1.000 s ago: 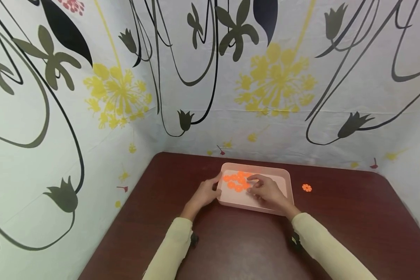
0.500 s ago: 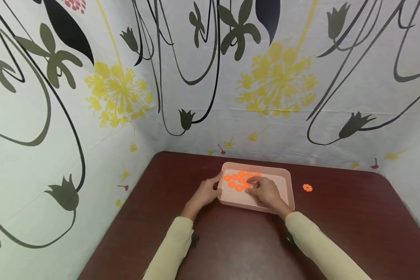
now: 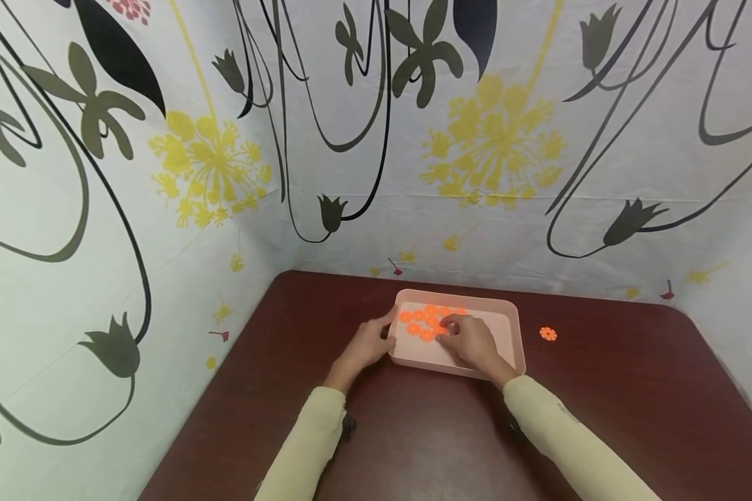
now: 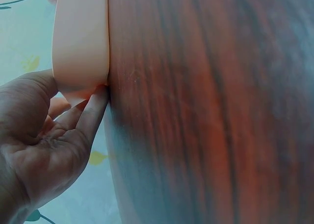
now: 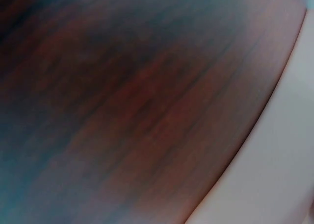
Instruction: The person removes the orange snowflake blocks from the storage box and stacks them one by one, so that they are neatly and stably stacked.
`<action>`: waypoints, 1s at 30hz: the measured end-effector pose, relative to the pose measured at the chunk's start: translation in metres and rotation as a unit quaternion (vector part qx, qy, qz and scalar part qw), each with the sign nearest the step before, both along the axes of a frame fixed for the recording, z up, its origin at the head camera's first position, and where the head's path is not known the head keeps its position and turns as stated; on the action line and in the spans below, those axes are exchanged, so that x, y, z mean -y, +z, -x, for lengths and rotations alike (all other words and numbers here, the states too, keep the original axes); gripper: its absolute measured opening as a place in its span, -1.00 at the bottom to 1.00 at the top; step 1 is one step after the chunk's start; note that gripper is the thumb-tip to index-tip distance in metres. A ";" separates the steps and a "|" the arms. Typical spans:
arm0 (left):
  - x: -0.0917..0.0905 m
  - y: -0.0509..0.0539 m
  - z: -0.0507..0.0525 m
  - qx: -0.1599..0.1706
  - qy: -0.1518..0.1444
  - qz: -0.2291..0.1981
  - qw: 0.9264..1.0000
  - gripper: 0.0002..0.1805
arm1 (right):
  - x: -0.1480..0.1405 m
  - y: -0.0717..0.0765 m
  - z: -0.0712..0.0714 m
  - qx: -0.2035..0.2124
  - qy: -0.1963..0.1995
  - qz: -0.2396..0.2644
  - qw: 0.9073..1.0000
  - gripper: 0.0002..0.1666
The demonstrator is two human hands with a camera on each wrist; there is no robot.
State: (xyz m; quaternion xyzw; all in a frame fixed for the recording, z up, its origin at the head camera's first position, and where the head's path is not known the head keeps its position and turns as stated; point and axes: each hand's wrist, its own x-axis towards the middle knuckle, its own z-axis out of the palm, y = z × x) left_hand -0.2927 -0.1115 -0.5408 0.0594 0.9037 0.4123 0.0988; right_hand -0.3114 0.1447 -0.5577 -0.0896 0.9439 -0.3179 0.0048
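Observation:
In the head view a pale pink tray [image 3: 495, 334] stands on the table. Several orange flower-shaped discs [image 3: 415, 328] lie in its left half. My left hand [image 3: 367, 343] holds the tray's left end. In the left wrist view, fingers of the left hand [image 4: 54, 136] touch the tray's rim and its lower corner. My right hand [image 3: 474, 341] reaches over the tray, its curled thumb and index finger around an orange disc at the right edge of the group. That hand partly hides the disc. The right wrist view shows no fingers.
One more orange disc [image 3: 548, 334] lies on the dark red-brown table [image 3: 426, 431], to the right of the tray. Patterned white cloth [image 3: 363, 174] hangs behind and at the sides of the table.
My right hand has shifted slightly left within the tray, and its forearm has swung left too. A disc behind its fingers shows more now. The left hand and tray stay put.

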 end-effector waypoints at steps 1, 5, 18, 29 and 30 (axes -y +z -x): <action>0.000 0.000 0.000 0.000 0.000 0.001 1.000 -0.14 | 0.000 0.000 0.000 0.002 -0.001 0.000 1.000 -0.58; 0.000 0.002 -0.001 0.001 0.001 0.001 1.000 -0.15 | 0.000 -0.001 0.002 0.006 0.000 0.007 1.000 -0.59; -0.001 0.002 0.000 0.006 0.006 0.014 1.000 -0.15 | -0.002 0.005 -0.002 -0.024 -0.014 0.099 0.995 -0.60; -0.003 0.002 -0.002 0.004 0.005 0.010 1.000 -0.14 | -0.017 0.024 -0.014 -0.096 0.017 0.124 0.987 -0.57; -0.003 0.002 -0.002 0.005 0.006 0.010 1.000 -0.14 | -0.020 0.026 -0.014 -0.099 0.021 0.129 0.987 -0.57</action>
